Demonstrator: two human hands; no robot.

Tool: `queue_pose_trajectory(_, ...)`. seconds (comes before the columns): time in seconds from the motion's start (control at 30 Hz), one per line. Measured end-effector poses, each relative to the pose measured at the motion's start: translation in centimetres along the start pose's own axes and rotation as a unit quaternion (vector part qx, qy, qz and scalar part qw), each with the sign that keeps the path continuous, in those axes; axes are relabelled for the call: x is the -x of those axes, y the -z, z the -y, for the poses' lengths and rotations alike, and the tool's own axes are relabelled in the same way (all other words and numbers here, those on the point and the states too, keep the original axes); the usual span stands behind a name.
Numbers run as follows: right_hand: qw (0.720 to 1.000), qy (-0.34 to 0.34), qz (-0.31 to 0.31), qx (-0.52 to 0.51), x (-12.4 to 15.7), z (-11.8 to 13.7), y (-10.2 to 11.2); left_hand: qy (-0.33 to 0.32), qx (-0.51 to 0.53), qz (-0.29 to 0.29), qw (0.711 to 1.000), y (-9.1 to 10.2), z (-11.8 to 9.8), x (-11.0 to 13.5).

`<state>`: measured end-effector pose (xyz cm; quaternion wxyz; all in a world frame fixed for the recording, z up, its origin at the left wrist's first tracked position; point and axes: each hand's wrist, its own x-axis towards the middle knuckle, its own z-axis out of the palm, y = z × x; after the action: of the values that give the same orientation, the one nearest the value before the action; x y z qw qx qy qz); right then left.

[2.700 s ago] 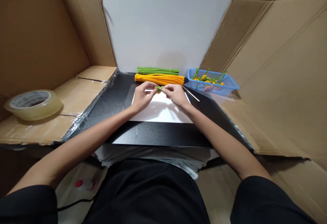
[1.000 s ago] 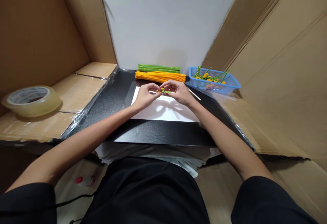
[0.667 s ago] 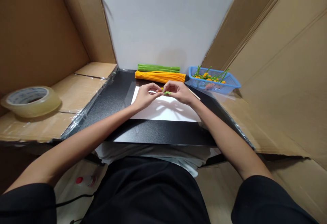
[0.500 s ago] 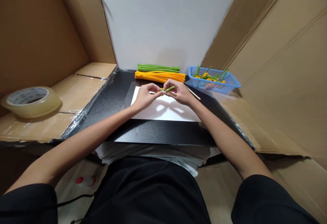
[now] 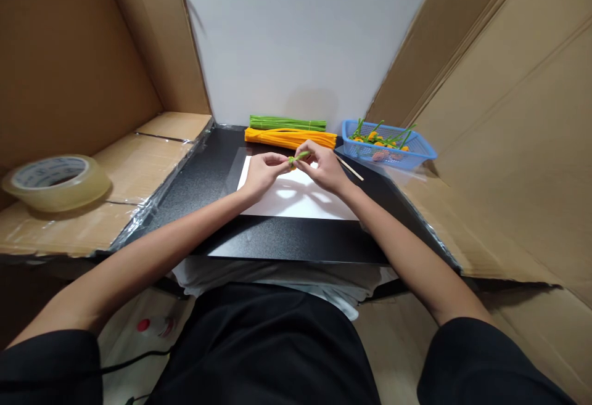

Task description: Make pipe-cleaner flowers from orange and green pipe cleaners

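Brown cardboard sheets [image 5: 509, 115] walled the corner on both sides of a white panel [image 5: 296, 35], and a black counter [image 5: 198, 189] ran between them. On a cardboard ledge [image 5: 139, 171] left of the counter lay a roll of clear tape [image 5: 55, 175]. At the right of the counter's far end sat a blue plastic basket [image 5: 416, 140], holding green stems with orange tops [image 5: 377, 145]. Beside it lay a bundle of orange pipe cleaners [image 5: 272, 138], with a bundle of green pipe cleaners [image 5: 287, 123] just behind it. A sheet of white paper [image 5: 300, 201] lay in the middle of the counter, and a thin wooden stick [image 5: 352, 171] rested just right of it, close to the person's right hand [image 5: 324, 169]. That hand and the left hand [image 5: 263, 172] were raised close together over the paper's far end. Both were grasping, between the fingertips, a small twist of green pipe cleaner [image 5: 300, 156] with a bit of orange at its base [image 5: 292, 167]. The twist sat between the hands, held above the paper, just short of the orange bundle.
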<state>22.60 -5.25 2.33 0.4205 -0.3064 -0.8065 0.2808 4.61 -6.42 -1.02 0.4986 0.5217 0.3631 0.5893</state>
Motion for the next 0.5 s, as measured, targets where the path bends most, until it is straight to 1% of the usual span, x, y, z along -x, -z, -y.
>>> queue_pose_trajectory(0.17, 0.997, -0.02, -0.06, 0.037, 0.0, -1.0, -1.4, 0.01, 0.059, -0.021, 0.998, 0.1, 0.2, -0.1)
queue_pose_trajectory(0.23, 0.996, -0.03, -0.082, 0.027, 0.0, -1.3, -1.9, 0.012, 0.076, -0.023, 0.997, 0.1, 0.3, -0.1)
queue_pose_trajectory(0.3, 0.995, -0.034, -0.089, 0.005, 0.0, -1.5, -2.3, 0.012, 0.088, -0.022, 0.996, 0.1, 0.3, -0.1)
queue_pose_trajectory(0.4, 0.995, -0.015, -0.099, -0.009, 0.2, -1.4, -2.6, 0.014, 0.074, -0.031, 0.997, 0.1, 0.3, 0.0)
queue_pose_trajectory(0.5, 0.992, 0.029, -0.122, 0.028, 0.4, -1.1, -2.8, 0.017, 0.021, -0.043, 0.999, 0.1, 0.2, 0.0)
